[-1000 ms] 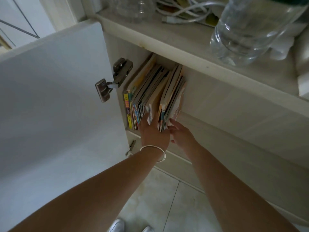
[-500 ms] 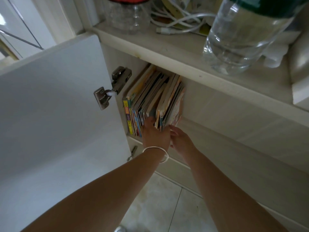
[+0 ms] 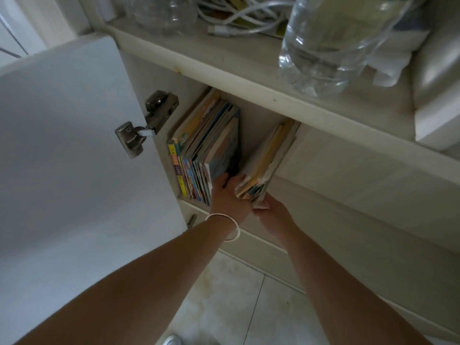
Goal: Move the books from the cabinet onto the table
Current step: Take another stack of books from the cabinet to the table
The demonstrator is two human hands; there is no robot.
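Note:
Thin colourful books stand in the open cabinet (image 3: 249, 78) under its top shelf. One bundle of books (image 3: 206, 150) leans against the left wall. A second, smaller bundle of books (image 3: 268, 158) is pulled apart from it to the right and tilts outward. My left hand (image 3: 229, 195), with a silver bangle on the wrist, reaches into the gap and presses the inner side of the smaller bundle. My right hand (image 3: 273, 215) holds the same bundle from below and outside. Together the two hands clamp it.
The white cabinet door (image 3: 74, 158) stands open on the left, with a metal hinge (image 3: 146, 123). On the cabinet top stand a large clear water bottle (image 3: 331, 38), a tangle of white cables (image 3: 244, 18) and a clear jar (image 3: 161, 11). Below is tiled floor (image 3: 236, 307).
The row of books has split: the right bundle has been drawn away from the left one, opening a wide gap. My hands have closed around that right bundle.

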